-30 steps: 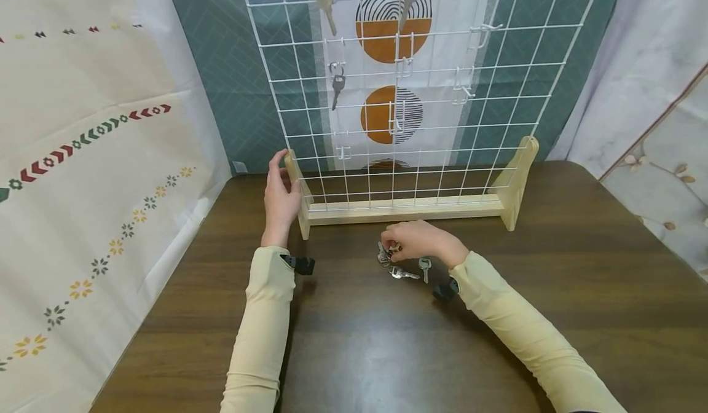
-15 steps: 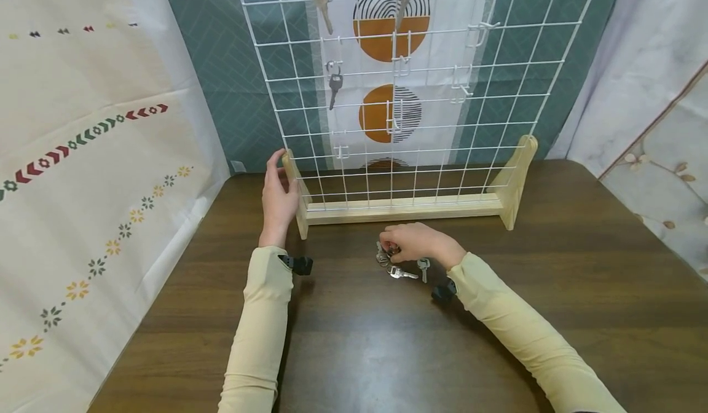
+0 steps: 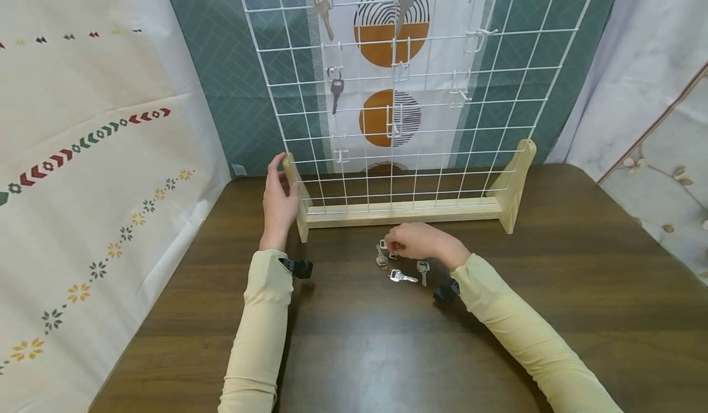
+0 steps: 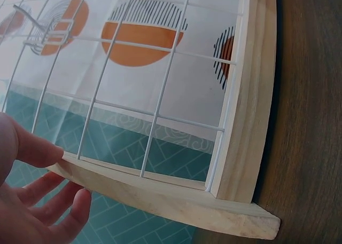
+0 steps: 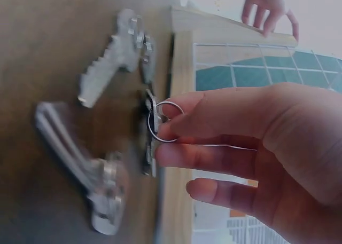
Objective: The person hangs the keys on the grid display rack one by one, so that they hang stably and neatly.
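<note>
My left hand (image 3: 280, 204) holds the left wooden end piece (image 4: 160, 201) of a white wire grid rack, thumb on one side and fingers on the other. Low over the table, in front of the rack, my right hand (image 3: 423, 241) pinches a thin metal key ring (image 5: 151, 127) between thumb and fingers. A key on that ring appears edge-on in the right wrist view, partly hidden by the fingertips. Several silver keys lie close by: one key (image 3: 403, 276) points right, another key (image 3: 423, 271) stands apart to its right, and a further key (image 3: 381, 257) lies left of the hand.
Three keys hang on the wire grid (image 3: 437, 78), among them a brass-coloured key (image 3: 323, 13) and a darker key (image 3: 337, 93). Bare white hooks, such as one hook (image 3: 461, 96), are fixed across the grid. The rack's wooden base bar (image 3: 404, 212) stands on the brown table (image 3: 354, 339).
My right hand has shifted slightly right and drawn away from the keys on the table, uncovering more of them. My left hand stays on the rack's end piece.
</note>
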A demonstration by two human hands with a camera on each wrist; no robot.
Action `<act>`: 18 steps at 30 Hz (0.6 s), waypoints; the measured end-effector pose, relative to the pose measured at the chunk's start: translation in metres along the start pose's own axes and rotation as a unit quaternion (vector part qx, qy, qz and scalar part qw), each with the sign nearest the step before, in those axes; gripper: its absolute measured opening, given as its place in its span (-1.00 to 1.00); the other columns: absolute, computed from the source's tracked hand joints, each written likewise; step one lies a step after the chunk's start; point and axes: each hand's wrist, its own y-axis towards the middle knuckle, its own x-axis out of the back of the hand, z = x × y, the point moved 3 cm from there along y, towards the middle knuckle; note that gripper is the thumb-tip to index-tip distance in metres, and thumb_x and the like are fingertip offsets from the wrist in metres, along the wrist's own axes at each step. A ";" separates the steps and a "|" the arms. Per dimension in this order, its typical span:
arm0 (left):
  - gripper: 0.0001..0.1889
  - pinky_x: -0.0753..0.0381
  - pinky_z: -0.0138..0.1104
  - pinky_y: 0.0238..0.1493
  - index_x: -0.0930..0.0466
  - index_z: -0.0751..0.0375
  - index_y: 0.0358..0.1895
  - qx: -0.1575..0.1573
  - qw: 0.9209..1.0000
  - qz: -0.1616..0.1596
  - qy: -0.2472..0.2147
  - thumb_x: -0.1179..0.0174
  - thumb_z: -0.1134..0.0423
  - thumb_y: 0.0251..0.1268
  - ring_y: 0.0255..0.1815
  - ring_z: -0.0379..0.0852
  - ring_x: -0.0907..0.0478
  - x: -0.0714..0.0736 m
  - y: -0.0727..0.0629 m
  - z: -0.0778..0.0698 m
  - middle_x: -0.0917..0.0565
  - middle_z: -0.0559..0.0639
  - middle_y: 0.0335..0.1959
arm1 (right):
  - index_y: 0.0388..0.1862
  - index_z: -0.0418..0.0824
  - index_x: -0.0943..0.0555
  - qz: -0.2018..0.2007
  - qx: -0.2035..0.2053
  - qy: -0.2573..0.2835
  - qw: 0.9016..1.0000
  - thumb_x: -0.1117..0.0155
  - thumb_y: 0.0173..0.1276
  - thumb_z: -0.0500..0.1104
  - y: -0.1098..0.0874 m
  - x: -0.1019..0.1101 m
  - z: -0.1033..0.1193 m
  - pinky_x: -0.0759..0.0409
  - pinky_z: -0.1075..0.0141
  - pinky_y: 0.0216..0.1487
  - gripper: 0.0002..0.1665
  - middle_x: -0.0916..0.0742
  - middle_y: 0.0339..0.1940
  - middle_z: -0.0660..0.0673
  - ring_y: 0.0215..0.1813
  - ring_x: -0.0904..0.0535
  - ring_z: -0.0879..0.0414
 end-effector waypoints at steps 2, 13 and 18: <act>-0.32 -0.52 0.06 0.05 -0.10 -0.25 0.45 0.001 1.000 0.000 0.001 -0.03 0.42 0.38 0.09 0.19 -0.50 0.000 0.000 0.000 -0.43 0.23 0.19 | -0.38 -0.14 -0.61 -0.014 0.002 -0.003 1.000 -0.23 0.26 -0.37 -0.002 0.004 -0.001 -0.40 0.42 -0.40 -0.86 -0.63 -0.47 0.04 -0.42 -0.43 0.24; -0.32 -0.48 0.07 0.08 -0.10 -0.21 0.46 -0.005 1.000 0.002 -0.001 -0.02 0.43 0.38 0.11 0.19 -0.48 0.001 0.000 0.000 -0.44 0.25 0.17 | -0.40 -0.04 -0.50 -0.082 -0.042 -0.018 0.996 -0.21 0.36 -0.22 -0.017 0.033 -0.004 -0.33 0.36 -0.46 -0.86 -0.60 -0.53 0.12 -0.51 -0.39 0.27; -0.32 -0.48 0.08 0.09 -0.09 -0.21 0.47 -0.003 1.000 0.006 0.000 -0.01 0.43 0.39 0.13 0.18 -0.48 0.001 -0.001 0.000 -0.43 0.25 0.19 | -0.38 -0.04 -0.52 -0.132 -0.038 -0.029 0.990 -0.22 0.35 -0.22 -0.023 0.044 -0.001 -0.39 0.33 -0.44 -0.88 -0.63 -0.51 0.13 -0.49 -0.42 0.27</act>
